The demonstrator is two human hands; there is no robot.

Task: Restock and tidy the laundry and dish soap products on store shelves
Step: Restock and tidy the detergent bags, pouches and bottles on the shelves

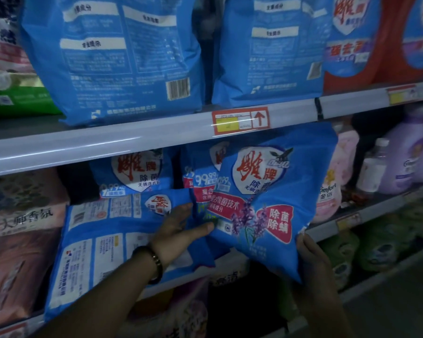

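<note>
The right hand (314, 259) grips the tilted lavender detergent bag (274, 196) by its lower corner at the shelf (386, 204) front. The left hand (181, 228), fingers straight, presses the lying bag (103, 240). It should go in upright, label outward.

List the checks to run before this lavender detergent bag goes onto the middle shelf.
1. Grip of right hand on lavender bag: ok, it holds the lower corner.
2. Position of left hand: ok, flat on the lying bag.
3. Lavender bag's front faces out: ok.
4. Lavender bag upright: not ok, tilted, top overlapping the upper shelf rail.
5. Free slot behind it: cannot tell, hidden.
6. Lying bag tidy: not ok, back side out, not standing.
</note>
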